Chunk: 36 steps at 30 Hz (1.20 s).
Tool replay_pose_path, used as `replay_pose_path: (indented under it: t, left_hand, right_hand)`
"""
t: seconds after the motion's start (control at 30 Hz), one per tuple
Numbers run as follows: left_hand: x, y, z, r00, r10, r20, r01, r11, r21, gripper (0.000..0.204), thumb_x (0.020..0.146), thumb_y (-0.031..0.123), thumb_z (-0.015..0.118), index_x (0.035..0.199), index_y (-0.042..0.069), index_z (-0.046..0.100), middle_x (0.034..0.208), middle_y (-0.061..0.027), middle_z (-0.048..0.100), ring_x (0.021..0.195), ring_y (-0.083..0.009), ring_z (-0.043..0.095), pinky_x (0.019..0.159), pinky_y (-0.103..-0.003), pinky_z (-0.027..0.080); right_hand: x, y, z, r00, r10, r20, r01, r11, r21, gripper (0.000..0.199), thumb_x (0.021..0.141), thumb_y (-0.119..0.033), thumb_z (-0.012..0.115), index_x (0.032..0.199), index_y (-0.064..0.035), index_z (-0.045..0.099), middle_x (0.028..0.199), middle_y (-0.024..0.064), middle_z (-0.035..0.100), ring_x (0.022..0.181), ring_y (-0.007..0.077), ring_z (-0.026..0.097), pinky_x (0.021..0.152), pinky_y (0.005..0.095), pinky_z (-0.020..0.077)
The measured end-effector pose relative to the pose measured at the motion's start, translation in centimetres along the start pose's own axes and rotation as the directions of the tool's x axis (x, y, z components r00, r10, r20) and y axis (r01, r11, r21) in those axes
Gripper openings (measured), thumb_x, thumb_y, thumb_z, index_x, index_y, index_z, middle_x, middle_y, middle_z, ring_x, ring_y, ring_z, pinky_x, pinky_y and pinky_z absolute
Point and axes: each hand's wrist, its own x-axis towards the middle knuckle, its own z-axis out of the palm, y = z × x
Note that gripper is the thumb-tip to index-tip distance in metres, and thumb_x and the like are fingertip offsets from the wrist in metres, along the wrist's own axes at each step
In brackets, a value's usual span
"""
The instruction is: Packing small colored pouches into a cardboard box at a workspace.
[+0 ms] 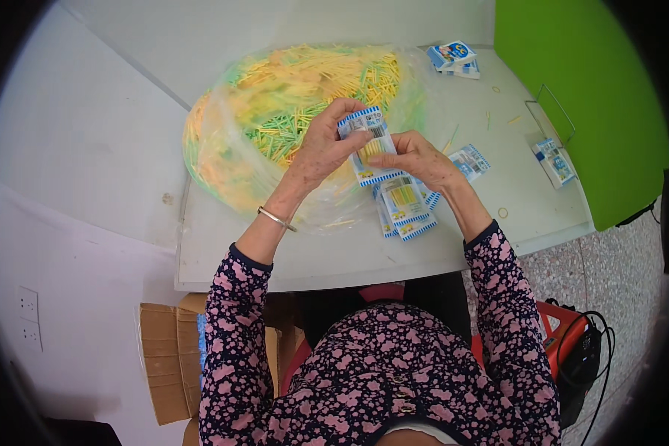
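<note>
Thumbs and fingers of the left hand (322,146) and right hand (426,162) are clamped on the blue-and-white packet (379,144), held above the table (327,264) by the stick-filled bag (227,141), its long axis pointing away from the person, far end canted slightly left.
</note>
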Motion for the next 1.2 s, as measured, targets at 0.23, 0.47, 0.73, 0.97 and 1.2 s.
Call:
replay_pose_path:
  t: [0.23,0.47,0.73,0.97,1.2]
  left_hand:
    - [0.1,0.1,2.5,0.999,0.038,0.035,-0.039,0.999,0.001,0.035,0.078,0.01,0.066,0.107,0.001,0.049,0.096,-0.0053,0.056,0.086,-0.0103,0.053,0.076,-0.024,0.045]
    - [-1.0,-0.6,4.3,0.992,-0.017,0.126,0.012,0.999,0.041,0.037,0.079,0.006,0.067,0.111,0.003,0.049,0.1,-0.0031,0.056,0.089,-0.0082,0.054,0.076,-0.023,0.047]
    - [-3.8,-5.7,7.4,0.984,0.173,-0.04,-0.113,0.786,0.608,0.044,0.072,0.011,0.067,0.111,0.004,0.049,0.104,-0.0156,0.054,0.09,-0.0324,0.054,0.075,-0.038,0.045]
    - [-4.2,-4.4,8.1,0.958,0.286,-0.023,-0.16,0.6,0.784,0.041,0.071,0.015,0.067,0.108,0.006,0.051,0.108,-0.0117,0.048,0.099,-0.0296,0.046,0.083,-0.039,0.035]
    - [-0.1,-2.6,7.6,0.948,0.313,-0.054,-0.226,0.785,0.577,0.037,0.074,0.021,0.069,0.103,0.002,0.055,0.099,-0.0096,0.055,0.096,-0.0231,0.05,0.082,-0.035,0.038]
  right_hand:
    - [-2.5,0.3,-1.2,1.0,0.007,-0.026,-0.01,0.993,-0.117,0.025,0.076,-0.026,0.071,0.082,-0.0013,0.069,0.071,0.0003,0.063,0.063,0.0037,0.053,0.057,0.0211,0.0404]
    - [-5.6,0.0,-4.3,0.988,-0.134,-0.079,0.128,0.989,-0.077,0.032,0.077,-0.028,0.07,0.089,0.001,0.067,0.073,-0.0001,0.062,0.065,0.0043,0.051,0.058,0.0214,0.0405]
    - [-6.8,6.4,-9.9,0.7,-0.428,-0.571,-0.523,0.237,-0.819,0.027,0.074,-0.029,0.069,0.087,-0.0057,0.064,0.098,0.0083,0.055,0.095,0.0283,0.048,0.076,0.0399,0.0392]
    - [-6.9,7.8,-11.1,0.708,-0.432,-0.559,-0.45,0.335,-0.828,0.025,0.07,-0.024,0.071,0.089,-0.008,0.066,0.102,0.0074,0.053,0.097,0.029,0.047,0.08,0.042,0.0377]
    - [-6.9,1.7,-8.0,0.734,-0.486,-0.474,0.137,0.79,-0.598,0.02,0.077,-0.017,0.068,0.092,-0.0047,0.064,0.106,0.0041,0.056,0.096,0.0191,0.05,0.082,0.03,0.0402]
